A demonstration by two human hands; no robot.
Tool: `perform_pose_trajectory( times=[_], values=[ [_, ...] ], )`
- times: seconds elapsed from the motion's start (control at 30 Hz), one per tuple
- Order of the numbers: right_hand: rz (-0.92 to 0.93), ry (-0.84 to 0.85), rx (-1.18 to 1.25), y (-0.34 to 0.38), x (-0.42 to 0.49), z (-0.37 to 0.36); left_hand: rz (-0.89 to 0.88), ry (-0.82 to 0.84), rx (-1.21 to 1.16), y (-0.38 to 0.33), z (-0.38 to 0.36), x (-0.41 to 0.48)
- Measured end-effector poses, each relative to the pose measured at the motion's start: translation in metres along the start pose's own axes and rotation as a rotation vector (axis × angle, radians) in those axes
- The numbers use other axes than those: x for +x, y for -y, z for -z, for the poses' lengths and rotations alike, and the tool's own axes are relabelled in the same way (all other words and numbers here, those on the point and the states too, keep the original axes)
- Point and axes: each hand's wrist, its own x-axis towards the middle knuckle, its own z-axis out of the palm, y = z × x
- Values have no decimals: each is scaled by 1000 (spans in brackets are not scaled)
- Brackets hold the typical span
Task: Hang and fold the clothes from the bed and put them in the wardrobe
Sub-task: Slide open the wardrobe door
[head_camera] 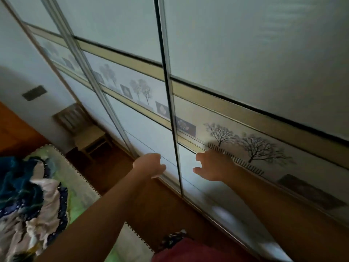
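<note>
At the wardrobe doors (245, 53), outstretched left hand (149, 165) and right hand (213, 166) reach loosely open (both empty).

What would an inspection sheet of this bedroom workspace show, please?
Surface: bed with green patterned cover, carrying the clothes.
Job's things: heap of blue and white clothes on the bed; white sliding-door wardrobe with tree-print band, no opening seen.
Clutter: nothing seen.
Grippers: left hand at the door edge, grip unclear; right hand open beside it.
Cables: nothing seen.
Surroundings: wooden chair, dark wall plate, brown wooden floor.
</note>
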Motion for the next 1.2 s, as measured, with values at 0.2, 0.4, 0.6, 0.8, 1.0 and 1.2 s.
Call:
perform_pose_trajectory(
  times=[0.2,0.4,0.6,0.8,1.0,1.2],
  values=[
    [-250,-4,136,-18,-26,-15,-238,79,127,-42,1,28],
    [-448,-33,214,-40,-90,-42,-435,119,241,-94,-14,11],
    [-607,-77,189,-48,-158,-46,-577,75,289,-133,-9,-23],
    [-701,-196,202,-47,-206,-20,-647,-11,318,-162,17,-60],
    [-711,-359,144,-38,-250,48,-689,-146,298,-179,80,-96],
    [-701,-574,22,-24,-296,133,-775,-373,191,-196,173,-151]
  ],
)
